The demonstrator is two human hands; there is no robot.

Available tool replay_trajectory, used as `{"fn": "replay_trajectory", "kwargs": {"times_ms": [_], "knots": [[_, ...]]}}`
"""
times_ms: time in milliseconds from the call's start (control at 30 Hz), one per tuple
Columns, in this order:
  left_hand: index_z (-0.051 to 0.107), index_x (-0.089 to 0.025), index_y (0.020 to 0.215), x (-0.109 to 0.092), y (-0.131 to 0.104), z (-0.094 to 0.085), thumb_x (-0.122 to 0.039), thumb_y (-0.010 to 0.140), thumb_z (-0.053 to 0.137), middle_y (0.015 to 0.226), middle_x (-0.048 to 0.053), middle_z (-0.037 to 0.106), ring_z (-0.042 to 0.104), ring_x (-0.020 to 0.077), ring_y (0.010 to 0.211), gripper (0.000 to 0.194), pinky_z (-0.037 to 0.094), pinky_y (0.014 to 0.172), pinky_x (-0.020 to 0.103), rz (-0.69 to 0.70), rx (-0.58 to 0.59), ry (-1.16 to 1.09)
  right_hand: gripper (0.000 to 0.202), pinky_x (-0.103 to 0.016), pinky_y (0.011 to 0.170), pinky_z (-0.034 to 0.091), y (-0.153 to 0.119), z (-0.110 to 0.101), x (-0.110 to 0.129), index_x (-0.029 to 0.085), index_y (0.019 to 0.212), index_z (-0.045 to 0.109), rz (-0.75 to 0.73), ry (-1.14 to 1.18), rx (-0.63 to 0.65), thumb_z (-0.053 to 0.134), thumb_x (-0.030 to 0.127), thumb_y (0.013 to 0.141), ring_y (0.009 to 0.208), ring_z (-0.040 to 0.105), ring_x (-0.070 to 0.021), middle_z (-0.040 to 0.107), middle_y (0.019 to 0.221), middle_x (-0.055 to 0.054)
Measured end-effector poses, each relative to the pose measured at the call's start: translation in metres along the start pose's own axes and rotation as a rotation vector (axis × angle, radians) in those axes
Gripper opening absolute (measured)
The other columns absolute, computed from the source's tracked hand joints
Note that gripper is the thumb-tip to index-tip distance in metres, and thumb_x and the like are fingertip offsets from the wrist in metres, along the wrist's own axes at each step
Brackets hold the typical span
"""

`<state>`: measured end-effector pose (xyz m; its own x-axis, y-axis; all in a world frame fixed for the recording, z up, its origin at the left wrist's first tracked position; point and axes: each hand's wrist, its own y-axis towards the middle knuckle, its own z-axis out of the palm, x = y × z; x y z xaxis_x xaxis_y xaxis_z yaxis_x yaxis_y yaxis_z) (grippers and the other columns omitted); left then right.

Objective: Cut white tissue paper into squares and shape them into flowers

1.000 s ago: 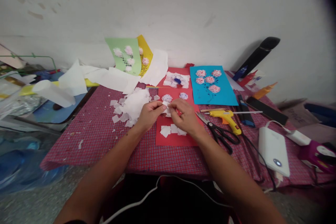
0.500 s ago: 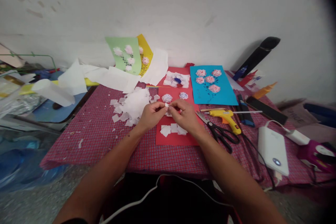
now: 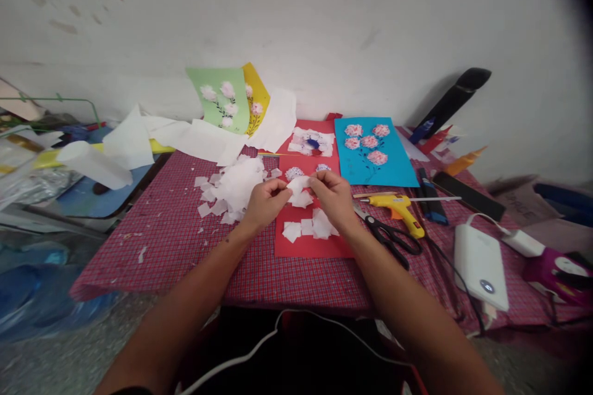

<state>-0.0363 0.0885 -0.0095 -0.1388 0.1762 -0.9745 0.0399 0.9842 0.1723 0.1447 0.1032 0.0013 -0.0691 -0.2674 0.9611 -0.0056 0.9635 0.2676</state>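
Between my two hands a small piece of white tissue paper [image 3: 299, 183] is stretched flat above a red sheet [image 3: 296, 249]. My left hand [image 3: 267, 200] pinches its left edge, and my right hand [image 3: 331, 194] pinches the right edge. Just under it lies another white tissue piece, and more tissue squares [image 3: 306, 228] rest lower on the red sheet. Beyond my fingers sit a speckled paper flower [image 3: 294, 172] and a second one, partly hidden by my right hand. A heap of cut tissue squares [image 3: 241, 185] lies left of my left hand.
Right of the red sheet lie scissors [image 3: 389, 236], a yellow glue gun [image 3: 399, 208] and a white power bank [image 3: 482, 266]. A blue flower card [image 3: 375, 166] is behind them. Paint-smeared tissue [image 3: 312, 142] lies at the back; green card [image 3: 222, 95] leans against the wall.
My hands have drawn slightly apart, and the tissue, bunched small at my fingertips before, is now spread out between them. More tissue on the red sheet has come into sight.
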Motion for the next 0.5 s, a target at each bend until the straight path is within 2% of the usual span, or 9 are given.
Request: {"fn": "replay_trajectory", "kwargs": {"times_ms": [167,367,500], "knots": [[0.064,-0.018,0.070,0.0072,0.0020,-0.0008,-0.028,0.080,0.067,0.062,-0.003,0.056,0.049,0.0116,0.059,0.015,0.039,0.057,0.024,-0.004,-0.062,-0.008,0.018,-0.026,0.059,0.040,0.0025,-0.0020,0.0046,0.019,0.072,0.061,-0.008,0.012,-0.088,0.064,0.030,0.086,0.060,0.048,-0.0126,0.056,0.064,0.003],[0.061,-0.018,0.067,0.0075,0.0029,-0.0013,-0.026,0.081,0.065,0.061,-0.003,0.055,0.050,0.0116,0.059,0.016,0.039,0.057,0.025,0.021,-0.040,0.003,0.019,-0.027,0.058,0.038,0.0031,-0.0028,0.0058,0.020,0.072,0.061,0.007,-0.003,-0.076,0.064,0.032,0.086,0.059,0.047,-0.0129,0.055,0.063,0.003],[0.062,-0.018,0.069,0.0074,0.0030,-0.0018,-0.027,0.080,0.066,0.063,-0.003,0.056,0.050,0.0119,0.060,0.015,0.040,0.058,0.025,0.007,-0.028,0.008,0.022,-0.027,0.059,0.039,0.0031,-0.0028,0.0069,0.020,0.071,0.060,0.000,-0.041,-0.115,0.063,0.034,0.087,0.060,0.048,-0.0131,0.055,0.063,0.003]]}}
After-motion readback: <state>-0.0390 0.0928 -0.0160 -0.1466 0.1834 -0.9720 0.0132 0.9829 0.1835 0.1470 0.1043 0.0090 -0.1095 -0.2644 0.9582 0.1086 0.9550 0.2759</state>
